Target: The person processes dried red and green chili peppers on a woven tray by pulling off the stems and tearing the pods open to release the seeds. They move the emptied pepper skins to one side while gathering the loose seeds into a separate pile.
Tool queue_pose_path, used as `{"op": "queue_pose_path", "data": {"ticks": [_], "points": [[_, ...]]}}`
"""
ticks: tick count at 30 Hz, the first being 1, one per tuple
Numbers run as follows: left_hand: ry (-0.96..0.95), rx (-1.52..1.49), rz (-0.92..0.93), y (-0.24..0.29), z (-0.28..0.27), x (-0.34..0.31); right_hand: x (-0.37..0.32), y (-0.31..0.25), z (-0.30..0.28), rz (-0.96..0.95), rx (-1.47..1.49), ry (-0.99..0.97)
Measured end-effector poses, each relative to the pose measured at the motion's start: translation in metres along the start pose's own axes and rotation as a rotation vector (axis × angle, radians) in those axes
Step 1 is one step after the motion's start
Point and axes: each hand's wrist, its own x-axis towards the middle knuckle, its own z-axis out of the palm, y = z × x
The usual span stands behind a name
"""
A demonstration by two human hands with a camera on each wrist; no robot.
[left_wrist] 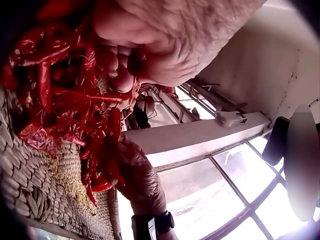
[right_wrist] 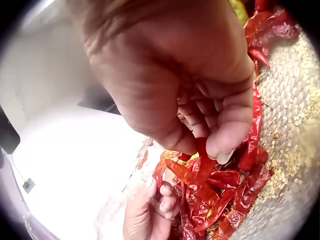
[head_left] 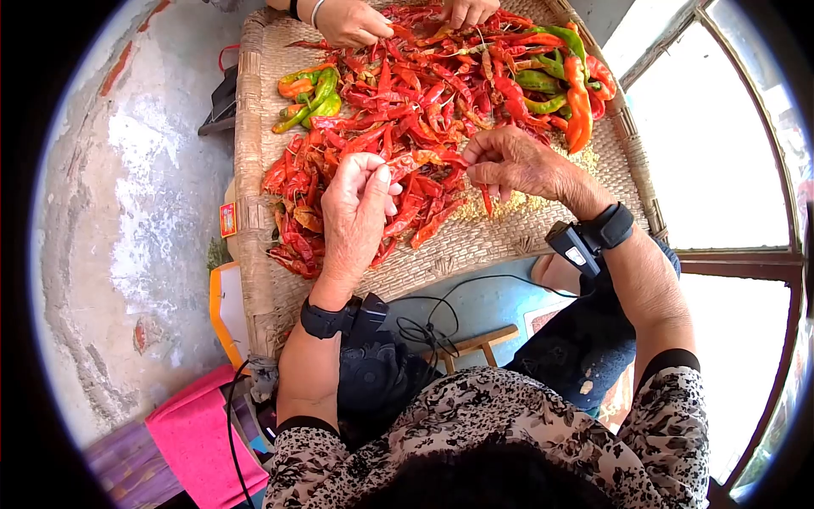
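My left hand pinches one end of a wrinkled red chili pepper between thumb and fingers. At its other end, the thumb and fingertips of my right hand pinch the pepper too, so it stretches between both hands. In the right wrist view, red flesh shows between the right thumb and forefinger, with the left hand just below. Both hands are over a heap of dried red chili peppers on a woven tray. The left wrist view mostly shows the back of the left hand's palm side.
Another person's hands work at the heap's far side. Green and orange peppers lie at the left, more green peppers at the right. Pale seeds are scattered on the weave. A black cable hangs below the tray; a window stands right.
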Motion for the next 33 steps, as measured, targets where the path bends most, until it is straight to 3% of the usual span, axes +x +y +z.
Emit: {"op": "queue_pose_path", "data": {"ticks": [4,6,8,10,12,13,17,18,20,22,24,25,26,28,29,30,32,33], "points": [[0.028,-0.086,-0.023,-0.004,-0.002,0.004,-0.003,-0.010,-0.027,-0.068,0.046,0.173],[0.017,-0.079,-0.025,-0.007,-0.001,0.004,0.007,0.004,-0.033,-0.319,0.602,0.446],[-0.067,-0.030,0.027,-0.011,0.002,0.003,0.010,0.002,-0.029,-0.300,0.482,0.629],[-0.097,0.043,0.021,-0.005,0.005,0.000,0.004,-0.006,-0.010,-0.257,-0.070,0.517],[-0.167,0.087,0.017,-0.006,0.009,-0.002,0.004,0.002,0.018,-0.476,-0.358,0.242],[-0.160,0.079,0.022,-0.005,0.011,-0.003,-0.001,-0.002,0.031,-0.554,-0.390,0.199],[-0.213,0.168,0.068,-0.009,0.014,-0.005,0.000,0.004,0.042,-0.429,-0.323,0.096],[-0.211,0.169,0.068,-0.008,0.014,-0.004,0.002,0.004,0.033,-0.356,-0.334,-0.037],[-0.132,0.407,0.252,-0.007,0.014,-0.002,0.003,0.007,0.015,-0.277,-0.366,-0.196],[-0.148,0.433,0.290,-0.019,0.011,-0.002,0.000,0.001,-0.003,-0.157,-0.256,-0.032],[-0.208,0.792,0.437,-0.024,0.010,-0.002,0.003,0.003,-0.018,-0.172,0.358,0.252],[-0.204,0.845,0.427,-0.022,0.012,-0.003,0.010,0.009,-0.022,-0.304,0.641,0.428],[-0.189,0.841,0.428,-0.024,0.012,-0.003,0.013,0.011,-0.026,-0.314,0.682,0.528],[-0.266,0.967,0.462,-0.027,0.011,0.000,0.009,0.008,-0.015,-0.170,0.100,0.520],[-0.256,0.923,0.470,-0.028,0.010,0.000,0.010,0.013,-0.008,-0.128,-0.234,0.366],[-0.261,0.923,0.475,-0.025,0.010,-0.001,0.016,0.030,0.003,-0.365,-0.447,0.350],[-0.216,0.808,0.394,-0.019,0.012,-0.002,0.022,0.039,0.024,-0.440,-0.757,0.523],[-0.185,0.722,0.395,-0.018,0.014,-0.003,0.024,0.036,0.026,-0.444,-0.763,0.525]]}}
